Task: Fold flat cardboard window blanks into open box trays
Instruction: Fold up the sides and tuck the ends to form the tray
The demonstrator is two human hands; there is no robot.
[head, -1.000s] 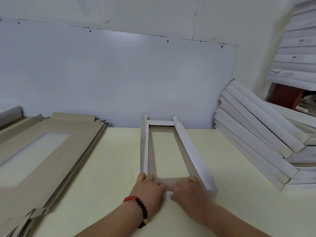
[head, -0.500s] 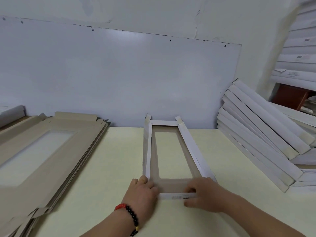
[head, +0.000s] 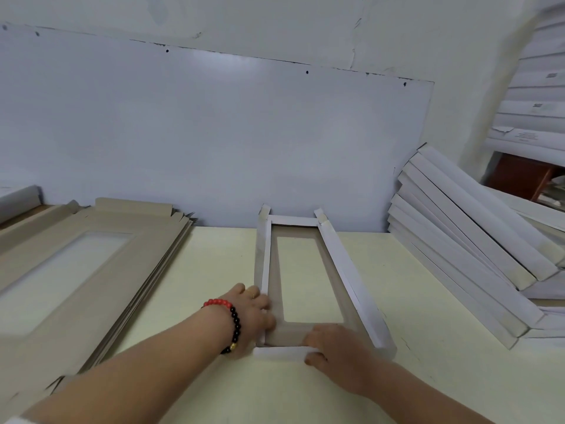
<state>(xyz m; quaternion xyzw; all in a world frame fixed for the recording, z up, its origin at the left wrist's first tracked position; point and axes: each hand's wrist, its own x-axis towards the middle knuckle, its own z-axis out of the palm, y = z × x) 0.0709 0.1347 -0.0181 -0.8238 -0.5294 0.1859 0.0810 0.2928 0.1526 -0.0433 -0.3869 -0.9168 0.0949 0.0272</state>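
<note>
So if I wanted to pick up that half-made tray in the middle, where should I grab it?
Probably by the two long raised walls of the tray, one hand on each, coming from the near end where the left hand and right hand are. The floor is mostly an open window, so it likely offers little to hold.

bare forearms; left wrist wears a red-and-black bead bracelet [head: 230, 319] with one gold bead.
</note>
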